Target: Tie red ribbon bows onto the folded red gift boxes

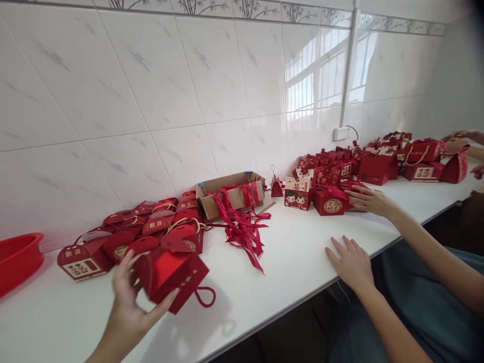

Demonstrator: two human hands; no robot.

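Observation:
My left hand (126, 302) grips a red paper gift box (170, 272) with a red cord loop hanging from it, tilted just above the white counter (272, 282) at the near left. My right hand (350, 262) lies flat on the counter near its front edge, fingers spread, with nothing in it. Behind the held box sits a pile of several similar red gift boxes (151, 227). A loose bunch of red ribbons (242, 222) spills from an open cardboard box (230, 194) against the tiled wall.
Another person's hand (368, 199) reaches in from the right to a red box with a ribbon (333, 201). More red boxes (378, 164) and further hands (459, 138) lie farther right. A red basin (17, 259) stands at the far left.

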